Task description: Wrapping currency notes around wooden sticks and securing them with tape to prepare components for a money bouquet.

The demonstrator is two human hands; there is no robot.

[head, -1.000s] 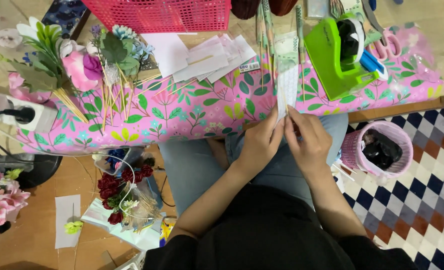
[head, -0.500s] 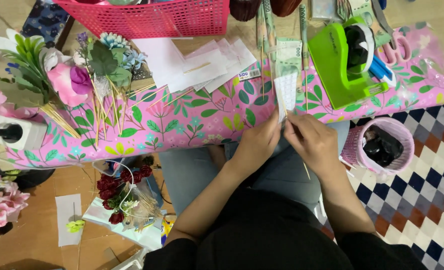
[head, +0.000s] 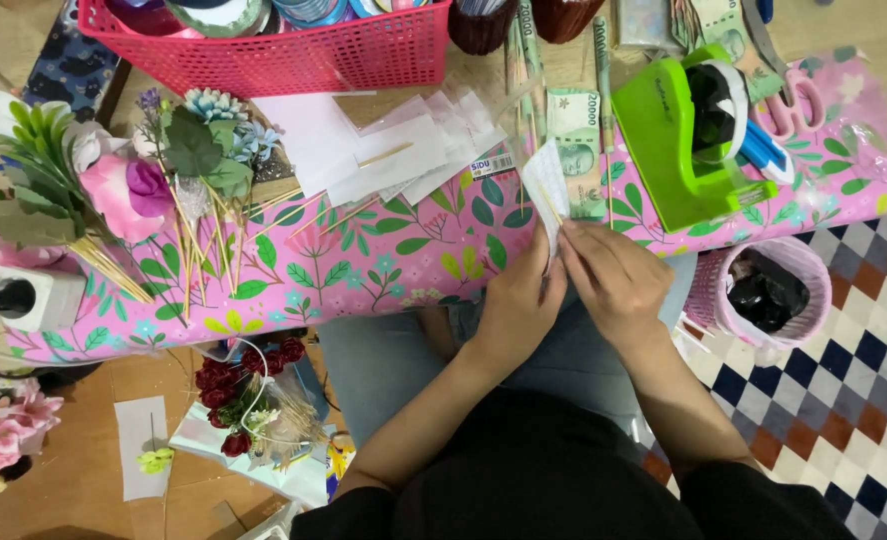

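Both hands meet at the near edge of a pink floral surface. The left hand and right hand pinch a small white paper piece with a thin wooden stick, just left of a green tape dispenser.

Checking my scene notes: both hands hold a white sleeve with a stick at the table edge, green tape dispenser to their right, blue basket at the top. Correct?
One thing is off: the basket is pink-red, not blue, as the head view shows. The rest holds: left hand and right hand hold the white sleeve with a stick at the table edge, green tape dispenser to their right.
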